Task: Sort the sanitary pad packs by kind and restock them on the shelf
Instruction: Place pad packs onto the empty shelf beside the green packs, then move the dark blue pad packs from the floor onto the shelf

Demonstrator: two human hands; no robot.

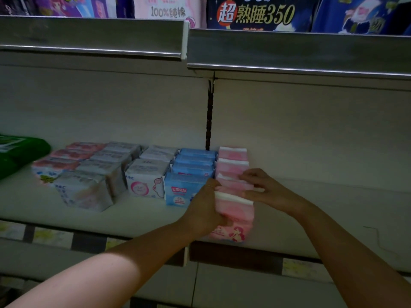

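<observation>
A row of pink pad packs (233,165) runs front to back on the white shelf (322,207). My left hand (204,210) grips the left side of the front pink pack (235,216), thumb curled on its face. My right hand (260,185) pinches the right edge of the pink pack behind it. Left of the pink row stands a row of blue packs (189,174), then white packs with a pink circle (146,176), then grey-white packs (93,185) and packs with pink tops (64,158).
A green pack (17,152) lies at the far left of the shelf. The shelf above (289,52) carries dark blue and pink packs. A slotted upright (210,116) divides the back wall. The shelf part right of the pink row holds nothing.
</observation>
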